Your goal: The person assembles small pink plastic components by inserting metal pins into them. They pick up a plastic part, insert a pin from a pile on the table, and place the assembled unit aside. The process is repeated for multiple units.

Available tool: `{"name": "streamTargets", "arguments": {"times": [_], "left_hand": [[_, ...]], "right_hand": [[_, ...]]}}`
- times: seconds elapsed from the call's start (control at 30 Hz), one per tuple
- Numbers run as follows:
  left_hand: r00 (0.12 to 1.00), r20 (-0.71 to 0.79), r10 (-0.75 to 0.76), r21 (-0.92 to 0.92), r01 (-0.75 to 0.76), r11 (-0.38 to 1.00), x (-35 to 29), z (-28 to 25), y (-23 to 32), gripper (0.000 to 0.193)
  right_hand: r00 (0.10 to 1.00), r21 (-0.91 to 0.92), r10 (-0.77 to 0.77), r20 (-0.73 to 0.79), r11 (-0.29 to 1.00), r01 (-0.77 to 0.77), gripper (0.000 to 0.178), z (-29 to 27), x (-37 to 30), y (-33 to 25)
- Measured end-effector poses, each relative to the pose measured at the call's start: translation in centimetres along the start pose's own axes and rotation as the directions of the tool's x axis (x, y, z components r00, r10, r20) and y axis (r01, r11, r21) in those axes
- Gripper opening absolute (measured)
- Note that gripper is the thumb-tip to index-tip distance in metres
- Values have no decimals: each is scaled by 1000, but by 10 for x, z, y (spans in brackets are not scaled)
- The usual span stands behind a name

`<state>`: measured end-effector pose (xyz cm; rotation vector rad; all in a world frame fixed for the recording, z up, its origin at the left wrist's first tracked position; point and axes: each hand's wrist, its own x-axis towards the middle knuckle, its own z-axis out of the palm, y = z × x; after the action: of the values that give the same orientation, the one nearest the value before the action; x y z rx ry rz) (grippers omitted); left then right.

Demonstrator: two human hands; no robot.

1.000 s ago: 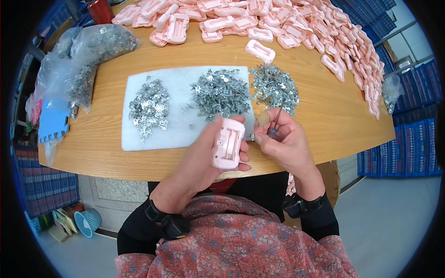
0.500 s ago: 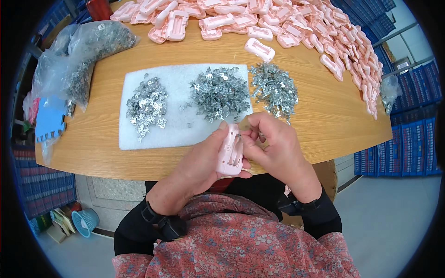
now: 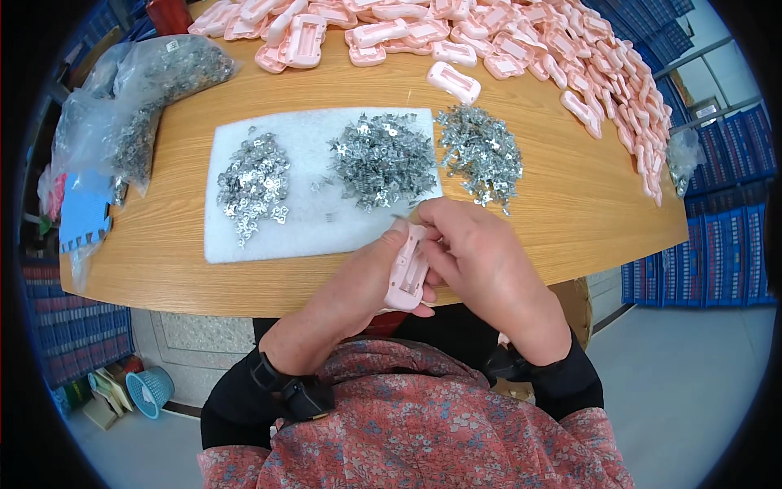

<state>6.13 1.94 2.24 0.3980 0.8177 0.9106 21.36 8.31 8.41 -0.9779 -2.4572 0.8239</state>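
Observation:
A pink plastic housing [image 3: 402, 296] with a long battery slot is tilted upright in my left hand [image 3: 346, 287], whose thumb lies along its upper left edge. My right hand [image 3: 493, 259] bends over the top of the housing, its fingers pinched at the slot's upper end. Whatever sits between those fingertips is hidden. Just beyond the hands, a white foam sheet [image 3: 308, 238] bears a left pile of flat metal contact pieces [image 3: 254, 181] and a larger middle pile of metal pieces [image 3: 381, 163]. A third metal pile [image 3: 481, 155] lies on the wood beside the sheet.
Many pink housings [image 3: 562, 49] are heaped along the table's far and right side, one loose housing [image 3: 454, 83] nearer. At the left are plastic bags of metal parts [image 3: 134, 143] and a blue foam mat [image 3: 85, 208]. Blue bins [image 3: 709, 244] stand beyond the wooden table [image 3: 586, 220].
My right hand has shifted slightly left and up over the housing, covering its top end more. The housing leans a little more to the right. My view has shifted slightly.

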Motion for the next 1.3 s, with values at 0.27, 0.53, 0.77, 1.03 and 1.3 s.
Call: {"name": "streamTargets", "arguments": {"times": [0.27, 0.53, 0.77, 1.03, 1.3], "left_hand": [[992, 122, 29, -131, -13, 991, -3, -5, 5, 56], [991, 92, 102, -22, -100, 995, -4, -7, 0, 60], [990, 101, 98, -2, -98, 995, -7, -8, 1, 63], [986, 126, 109, 51, -116, 992, -6, -8, -1, 65], [990, 118, 83, 69, -92, 993, -8, -5, 0, 60]], "right_hand": [[964, 342, 260, 58, 902, -264, 23, -3, -8, 10], [941, 489, 293, 169, 804, -338, 25, 4, -12, 19], [935, 631, 294, 198, 692, -351, 24, 12, -17, 24], [937, 650, 272, 219, 675, -348, 25, 15, -19, 33], [906, 604, 298, 302, 675, -423, 25, 9, -15, 31]]}}
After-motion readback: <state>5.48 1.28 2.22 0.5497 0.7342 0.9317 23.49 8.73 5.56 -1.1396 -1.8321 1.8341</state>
